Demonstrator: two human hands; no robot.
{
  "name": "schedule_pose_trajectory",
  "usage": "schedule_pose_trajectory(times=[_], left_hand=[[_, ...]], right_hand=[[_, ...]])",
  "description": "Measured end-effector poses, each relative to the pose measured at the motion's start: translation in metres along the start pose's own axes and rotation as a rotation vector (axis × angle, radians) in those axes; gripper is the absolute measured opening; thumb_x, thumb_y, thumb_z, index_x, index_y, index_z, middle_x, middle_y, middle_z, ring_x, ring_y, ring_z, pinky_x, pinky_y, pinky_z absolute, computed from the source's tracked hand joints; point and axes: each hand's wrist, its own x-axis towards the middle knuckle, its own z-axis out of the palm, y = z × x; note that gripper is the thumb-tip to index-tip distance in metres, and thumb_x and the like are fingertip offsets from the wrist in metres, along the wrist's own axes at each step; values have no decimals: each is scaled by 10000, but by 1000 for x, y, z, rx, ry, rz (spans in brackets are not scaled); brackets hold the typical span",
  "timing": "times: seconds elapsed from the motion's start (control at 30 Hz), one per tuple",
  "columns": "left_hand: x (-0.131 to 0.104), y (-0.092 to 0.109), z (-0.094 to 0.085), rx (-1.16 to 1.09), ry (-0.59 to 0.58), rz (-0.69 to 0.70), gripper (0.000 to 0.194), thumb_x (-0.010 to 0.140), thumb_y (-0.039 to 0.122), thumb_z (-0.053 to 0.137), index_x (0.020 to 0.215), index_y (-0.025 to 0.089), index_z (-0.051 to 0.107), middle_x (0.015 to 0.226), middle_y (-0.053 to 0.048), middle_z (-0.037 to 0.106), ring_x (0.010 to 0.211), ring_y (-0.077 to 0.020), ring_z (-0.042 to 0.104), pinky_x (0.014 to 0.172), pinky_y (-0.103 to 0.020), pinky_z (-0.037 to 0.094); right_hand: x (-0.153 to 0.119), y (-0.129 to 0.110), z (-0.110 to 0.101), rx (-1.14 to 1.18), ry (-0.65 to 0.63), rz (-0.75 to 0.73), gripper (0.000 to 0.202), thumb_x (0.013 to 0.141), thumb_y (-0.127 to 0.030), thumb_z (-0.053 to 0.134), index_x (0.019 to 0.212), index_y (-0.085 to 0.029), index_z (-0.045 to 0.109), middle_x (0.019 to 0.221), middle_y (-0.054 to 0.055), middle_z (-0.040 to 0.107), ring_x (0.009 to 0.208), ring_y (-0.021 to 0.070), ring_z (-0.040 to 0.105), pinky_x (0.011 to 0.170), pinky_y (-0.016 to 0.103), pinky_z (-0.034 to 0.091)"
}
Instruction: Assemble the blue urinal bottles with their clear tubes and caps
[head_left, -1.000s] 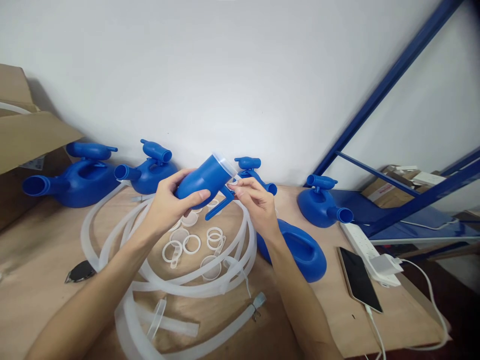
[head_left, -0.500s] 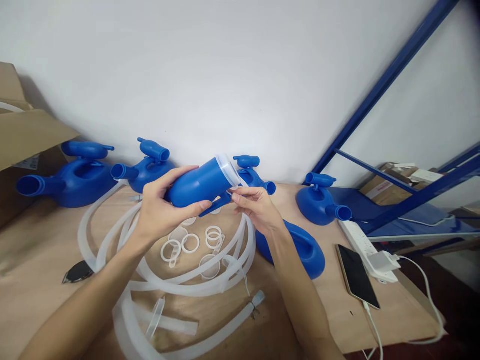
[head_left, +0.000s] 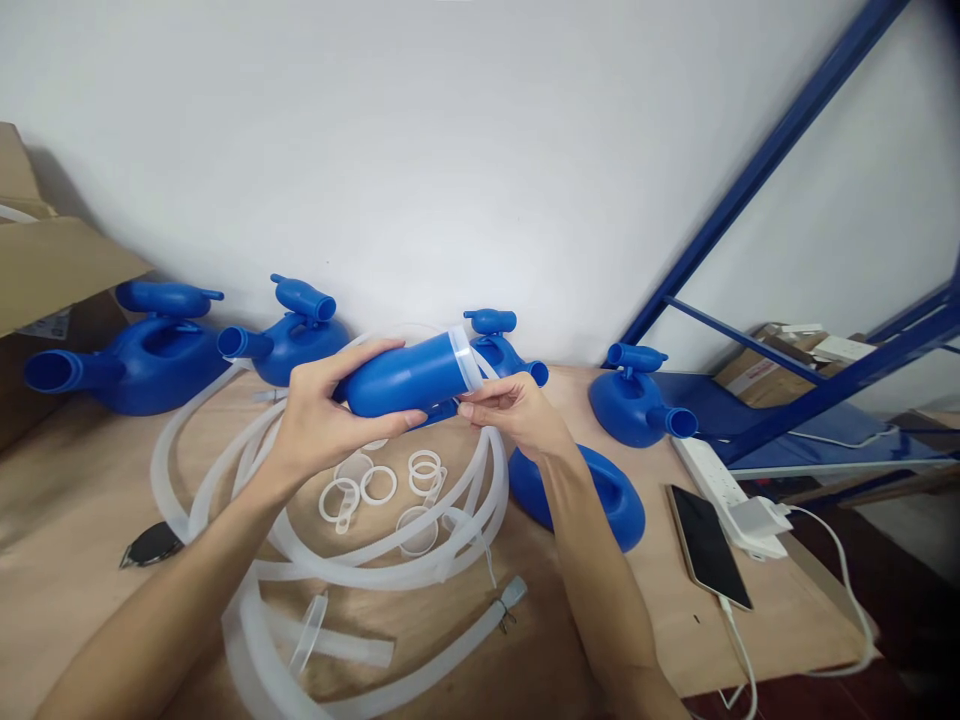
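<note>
My left hand (head_left: pixel 319 410) is wrapped round the closed end of a blue plastic container (head_left: pixel 409 375), held tilted above the table. A translucent white cap (head_left: pixel 466 358) covers its wide end, facing right. My right hand (head_left: pixel 514 410) is closed in a pinch just below the cap's edge; what lies between its fingertips is hidden. A slim blue part (head_left: pixel 439 411) shows under the container, between the hands. Below them, several translucent rings (head_left: pixel 379 485) and caps lie among coils of clear hose (head_left: pixel 352 572).
Blue jugs with spouts stand along the wall, one at far left (head_left: pixel 157 360) and one at right (head_left: pixel 634 405). A blue oval piece (head_left: pixel 611 500) lies by my right forearm. A phone (head_left: pixel 709 545) and power strip (head_left: pixel 720 480) sit right; a watch (head_left: pixel 150 545) lies left.
The blue container has tipped closer to level, its capped end lower. My right hand stays pinched by the cap's edge. The whole view has shifted slightly.
</note>
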Motion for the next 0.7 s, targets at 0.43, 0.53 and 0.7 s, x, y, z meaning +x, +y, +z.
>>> schedule_pose_trajectory(times=[0.43,0.53,0.7], left_hand=[[-1,-9,2,65,71,223,593,683,536,902,1179,234,781,1082,-67,812,918,-300,774,822,-368,624],[-2,-10,1,99,125,306,590,695,534,900,1193,246,769,1096,-61,809,914,-290,777,824,-362,627],[-4,-11,-1,114,216,418,650,688,538,903,1246,253,735,1143,-59,798,920,-281,779,839,-367,632]], right_hand=[[6,10,-5,50,-47,73,322,497,-304,1010,755,-199,848,754,21,810,685,157,738,742,313,626],[7,14,0,149,-25,87,352,476,-315,1022,761,-208,845,759,10,807,699,140,735,746,287,627],[1,11,13,359,-36,143,345,455,-336,1039,688,-226,809,680,-30,761,675,112,714,779,307,647]])
